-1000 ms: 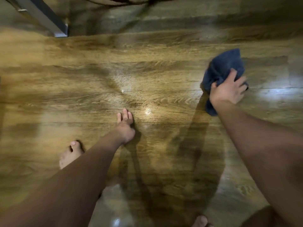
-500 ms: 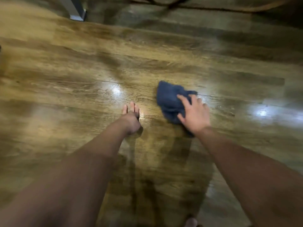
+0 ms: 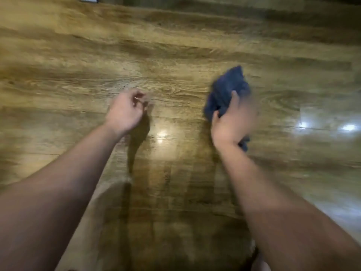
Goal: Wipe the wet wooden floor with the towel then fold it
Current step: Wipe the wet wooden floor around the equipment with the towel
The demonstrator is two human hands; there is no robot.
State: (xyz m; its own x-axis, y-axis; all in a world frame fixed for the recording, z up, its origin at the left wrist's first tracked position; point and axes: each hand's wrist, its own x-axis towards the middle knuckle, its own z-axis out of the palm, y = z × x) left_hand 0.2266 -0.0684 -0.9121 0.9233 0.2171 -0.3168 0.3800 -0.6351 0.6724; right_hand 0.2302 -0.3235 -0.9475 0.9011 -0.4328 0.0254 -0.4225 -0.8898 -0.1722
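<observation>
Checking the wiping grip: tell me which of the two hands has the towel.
The right hand grips the bunched dark blue towel. The left hand holds nothing, its fingers loosely curled above the wooden floor.

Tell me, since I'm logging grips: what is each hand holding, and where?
The right hand grips the bunched blue towel at its near end; the left hand holds nothing.

Right hand [image 3: 232, 124] on bunched dark blue towel [image 3: 228, 90] — thumb and fingers curled round cloth, towel end poking out below wrist. Motion blur on hand's right side. Left hand [image 3: 125, 110] well apart to left, fingers loosely curled, holding nothing, just above wooden floor [image 3: 175, 45]. Floor glossy — bright light reflections between hands and far right. Both forearms reach in from bottom edge.
</observation>
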